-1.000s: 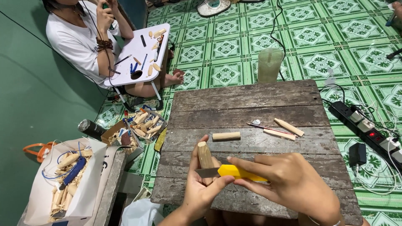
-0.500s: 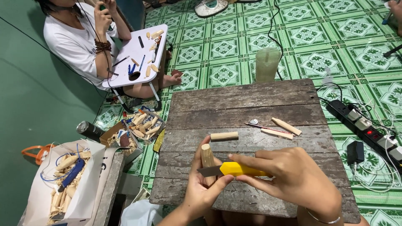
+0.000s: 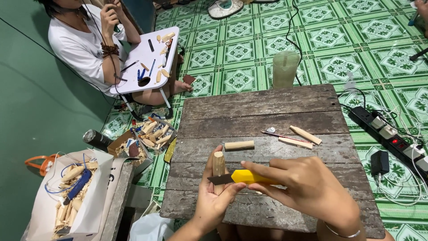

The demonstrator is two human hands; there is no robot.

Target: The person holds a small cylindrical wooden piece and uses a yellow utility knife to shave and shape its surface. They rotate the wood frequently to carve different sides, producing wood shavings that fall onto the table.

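Observation:
My left hand [image 3: 214, 203] grips a short round wooden stick [image 3: 218, 164] upright over the near part of a dark plank table [image 3: 263, 107]. My right hand [image 3: 307, 187] holds a yellow utility knife [image 3: 247, 177], its dark blade lying against the stick's lower part by my left thumb. Another short wooden dowel [image 3: 239, 145] lies on the table just beyond my hands. Two whittled sticks [image 3: 301, 138] and a thin red pencil-like tool [image 3: 285, 136] lie to the right of it.
A person in a white shirt [image 3: 80, 44] sits at back left with a small white folding table [image 3: 145, 60] of tools. Boxes of wood pieces [image 3: 73, 192] stand at left. A power strip [image 3: 388, 131] and cables lie at right; a frosted cup [image 3: 285, 69] stands behind the table.
My hands stay in the same place with the knife on the stick. The view has shifted slightly; the seated person's hands remain raised.

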